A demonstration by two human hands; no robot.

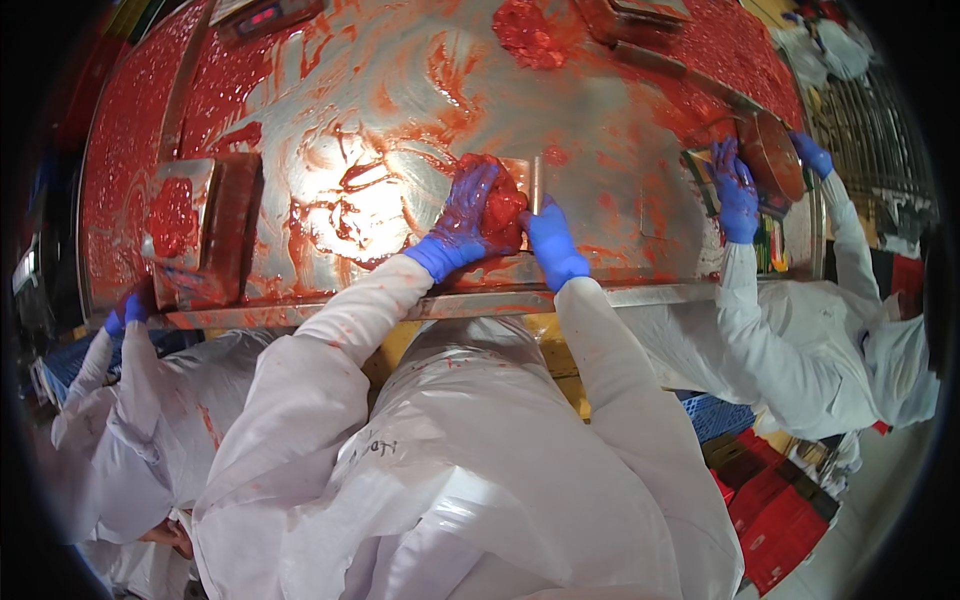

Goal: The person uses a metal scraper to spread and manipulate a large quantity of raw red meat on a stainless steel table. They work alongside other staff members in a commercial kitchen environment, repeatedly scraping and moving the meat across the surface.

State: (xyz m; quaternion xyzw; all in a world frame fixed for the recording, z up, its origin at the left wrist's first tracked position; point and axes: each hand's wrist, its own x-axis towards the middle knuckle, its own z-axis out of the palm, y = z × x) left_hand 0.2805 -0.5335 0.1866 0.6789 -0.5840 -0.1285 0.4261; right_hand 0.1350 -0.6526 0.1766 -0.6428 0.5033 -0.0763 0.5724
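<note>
Both of my hands wear blue gloves and are close together near the front edge of the steel table point(585, 120). A lump of wet red paste-like material point(504, 206) is cupped under my left hand point(466, 210), whose fingers lie over its top and left side. My right hand point(553, 236) grips a metal plate point(517, 172), perhaps a scraper, by its rod-like edge point(536, 184). The plate reaches under the lump, which hides much of it. Red smears coat my left glove, while the right one looks cleaner.
A scale point(225, 225) bearing red material stands left, near a co-worker's gloved hands point(131, 307). At right, another co-worker's hands point(735, 195) flank a reddish bowl point(772, 154). A red heap point(529, 37) lies at the back. Metal dividers point(184, 82) bound red material. Red crates point(780, 517) stand lower right.
</note>
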